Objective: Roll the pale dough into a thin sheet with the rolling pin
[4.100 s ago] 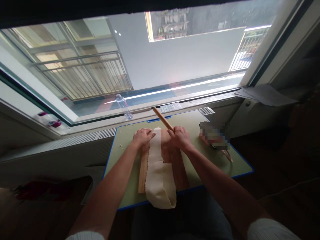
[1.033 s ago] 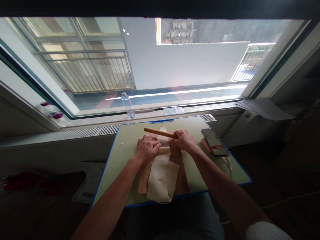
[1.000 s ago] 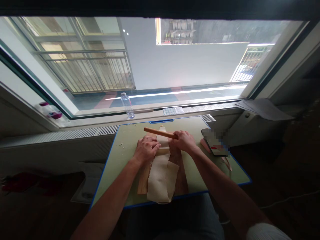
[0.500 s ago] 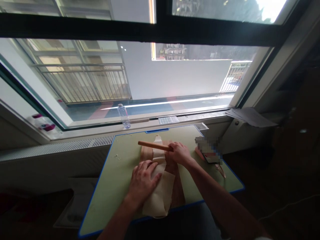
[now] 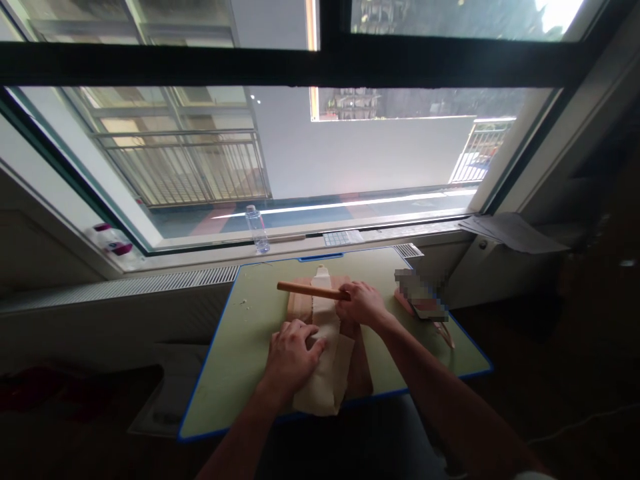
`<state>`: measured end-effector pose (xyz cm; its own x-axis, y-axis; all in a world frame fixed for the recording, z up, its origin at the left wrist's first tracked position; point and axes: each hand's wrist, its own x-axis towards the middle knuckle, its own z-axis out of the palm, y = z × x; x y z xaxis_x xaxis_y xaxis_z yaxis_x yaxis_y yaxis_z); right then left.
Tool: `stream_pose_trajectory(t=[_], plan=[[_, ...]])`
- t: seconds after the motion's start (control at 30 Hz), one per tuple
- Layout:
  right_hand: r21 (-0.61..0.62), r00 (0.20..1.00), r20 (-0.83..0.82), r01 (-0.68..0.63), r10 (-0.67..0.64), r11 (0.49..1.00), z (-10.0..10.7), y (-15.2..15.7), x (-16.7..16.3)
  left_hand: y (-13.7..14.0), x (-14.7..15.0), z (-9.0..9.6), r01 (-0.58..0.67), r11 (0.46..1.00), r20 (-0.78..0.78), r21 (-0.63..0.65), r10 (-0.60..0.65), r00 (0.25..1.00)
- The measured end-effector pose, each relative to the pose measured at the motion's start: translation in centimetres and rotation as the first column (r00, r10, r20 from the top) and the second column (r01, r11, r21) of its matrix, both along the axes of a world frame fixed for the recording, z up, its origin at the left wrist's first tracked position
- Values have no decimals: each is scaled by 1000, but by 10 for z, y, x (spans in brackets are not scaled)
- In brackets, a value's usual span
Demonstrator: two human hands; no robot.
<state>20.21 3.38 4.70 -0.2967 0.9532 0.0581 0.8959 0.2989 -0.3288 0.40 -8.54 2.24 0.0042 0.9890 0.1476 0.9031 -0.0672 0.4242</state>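
A long, pale sheet of what looks like dough [image 5: 327,380] lies lengthwise on a brown wooden board [image 5: 361,373], with its near end folded over close to the table's front edge. My left hand [image 5: 293,350] rests palm down on the left side of the sheet, fingers loosely spread. Wrapped round the right end of a wooden rolling pin [image 5: 307,290] is my right hand [image 5: 365,303]. The pin lies crosswise over the sheet's far part, its left end free. Whether it presses on the sheet I cannot tell.
The green table [image 5: 235,353] has a blue rim. A blurred item [image 5: 423,297] lies at its right, a thin curled strip [image 5: 445,335] beside it. Small crumbs [image 5: 244,303] dot the left side. Behind, the windowsill holds a clear bottle [image 5: 257,230] and another bottle [image 5: 113,240].
The sheet's wrinkles between my hands have smoothed out and it lies flatter. My right hand still holds the pin at nearly the same place. The whole view has shifted slightly.
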Motion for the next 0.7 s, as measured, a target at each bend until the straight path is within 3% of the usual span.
stream_pose_trajectory(t=[0.13,0.27,0.4,0.5,0.7], plan=[[28,997,0,-75,75,997,-1,-2,-1,18,-7,14,-22,988,46,152,16,999],[38,990,23,-137,136,990,-5,1,-4,57,-18,21,-104,946,-16,307,114,993],[16,993,8,-120,120,993,-12,7,-6,91,-28,5,-102,980,-162,170,130,978],[71,996,19,-85,84,994,-20,12,-11,105,-32,-6,-91,987,-222,135,120,968],[160,995,95,9,-24,987,-30,34,-28,138,-38,-2,-93,993,-241,77,109,964]])
